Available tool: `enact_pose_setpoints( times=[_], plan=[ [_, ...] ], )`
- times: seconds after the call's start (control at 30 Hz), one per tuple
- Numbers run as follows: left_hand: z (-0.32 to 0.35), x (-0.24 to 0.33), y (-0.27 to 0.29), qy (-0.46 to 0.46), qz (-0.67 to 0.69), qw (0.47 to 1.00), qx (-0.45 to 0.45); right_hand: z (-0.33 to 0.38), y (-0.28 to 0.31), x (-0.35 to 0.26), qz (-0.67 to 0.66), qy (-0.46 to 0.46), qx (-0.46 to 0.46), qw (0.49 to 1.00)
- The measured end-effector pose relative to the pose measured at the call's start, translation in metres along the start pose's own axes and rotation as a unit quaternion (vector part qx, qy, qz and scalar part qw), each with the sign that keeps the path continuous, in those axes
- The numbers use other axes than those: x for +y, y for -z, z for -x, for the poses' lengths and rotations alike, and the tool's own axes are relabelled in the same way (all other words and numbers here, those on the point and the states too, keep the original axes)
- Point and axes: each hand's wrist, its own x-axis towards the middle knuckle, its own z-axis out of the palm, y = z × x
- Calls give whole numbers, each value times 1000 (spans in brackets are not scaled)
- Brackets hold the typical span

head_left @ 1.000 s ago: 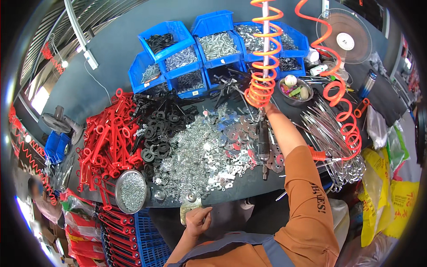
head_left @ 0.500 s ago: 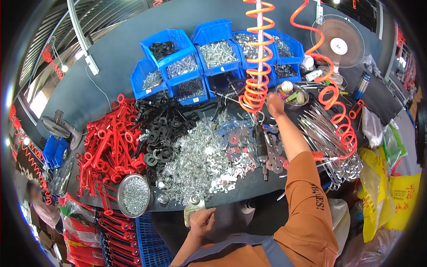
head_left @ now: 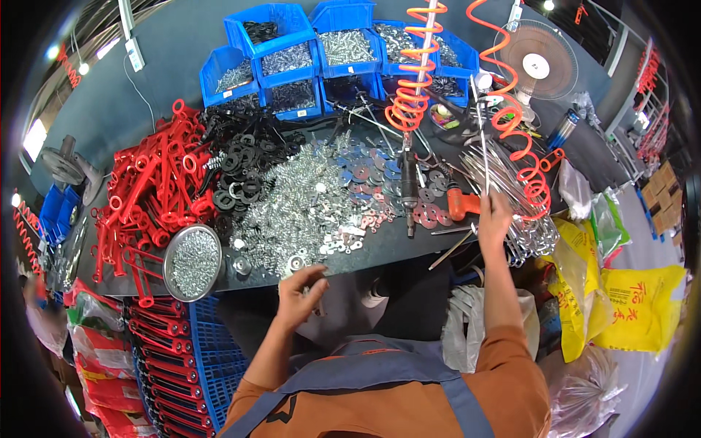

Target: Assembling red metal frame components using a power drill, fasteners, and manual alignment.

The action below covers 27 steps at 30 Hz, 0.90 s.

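Observation:
My right hand [head_left: 496, 212] is closed round the lower part of a thin metal rod [head_left: 483, 139], which stands nearly upright over the pile of metal rods [head_left: 529, 233] with bent ends. Just left of that hand lies an orange-red air tool [head_left: 463, 204]. At the front edge of the bench my left hand [head_left: 301, 298] has its thumb and forefinger apart, the other fingers curled; I make out nothing in it. A small round metal fixture [head_left: 296, 264] sits just beyond its fingers. A dark air screwdriver [head_left: 409, 182] hangs from an orange coiled hose [head_left: 412, 106].
Blue bins [head_left: 349, 50] of screws stand at the back. Red levers [head_left: 150, 197], black rings [head_left: 244, 164], silver small parts [head_left: 288, 197] and washers [head_left: 365, 171] are heaped across the bench [head_left: 358, 274]. A metal bowl [head_left: 192, 261] of small parts sits front left; a fan [head_left: 537, 66] stands back right.
My right hand has come back from beside the bowl of oddments toward me and now holds a metal rod. My left hand has loosened from a fist by the fixture. The view has shifted.

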Motion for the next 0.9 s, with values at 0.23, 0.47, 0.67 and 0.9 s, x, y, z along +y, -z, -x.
enact_pose_setpoints(
  times=[0.23, 0.47, 0.67, 0.9],
  plan=[
    [-38, 42, 31, -111, 203, 973, -14, 109, 44, -123, -348, -254, -287, 855],
    [18, 70, 34, -145, 226, 963, -42, 189, -17, -171, -359, 10, -433, 827],
    [54, 8, 35, -294, -190, 936, 41, 250, -78, -163, -285, 104, -491, 817],
    [65, -45, 11, -229, -436, 856, 159, 224, -79, -162, -277, 1, -519, 809]
  ],
)
